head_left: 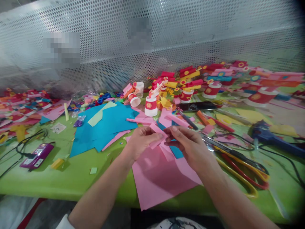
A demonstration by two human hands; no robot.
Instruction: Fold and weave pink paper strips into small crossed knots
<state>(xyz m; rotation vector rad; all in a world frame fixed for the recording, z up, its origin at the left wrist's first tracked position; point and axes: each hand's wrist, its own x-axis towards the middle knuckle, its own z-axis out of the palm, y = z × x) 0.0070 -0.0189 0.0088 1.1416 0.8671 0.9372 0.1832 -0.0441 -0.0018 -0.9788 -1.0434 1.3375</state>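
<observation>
A small pink paper strip (154, 128) is pinched between the thumb and fingers of my left hand (140, 143). My right hand (189, 143) has its thumb and fingertips closed at the strip's right end. Both hands hover over a large pink paper sheet (162, 186) at the table's front. More pink paper pieces (167, 152) and a blue paper piece (176, 152) lie on that sheet, partly hidden by my hands. Just beyond my fingers, an upright white paper cup (151, 112) wears a red band with a gold emblem.
Blue paper sheets (114, 119) spread to the left, near a purple power strip (37, 156). On the right lie scissors (238, 159) and a blue glue gun (269, 135). A black phone (197, 106) and several decorated cups (212, 90) stand before the perforated metal panel (181, 31).
</observation>
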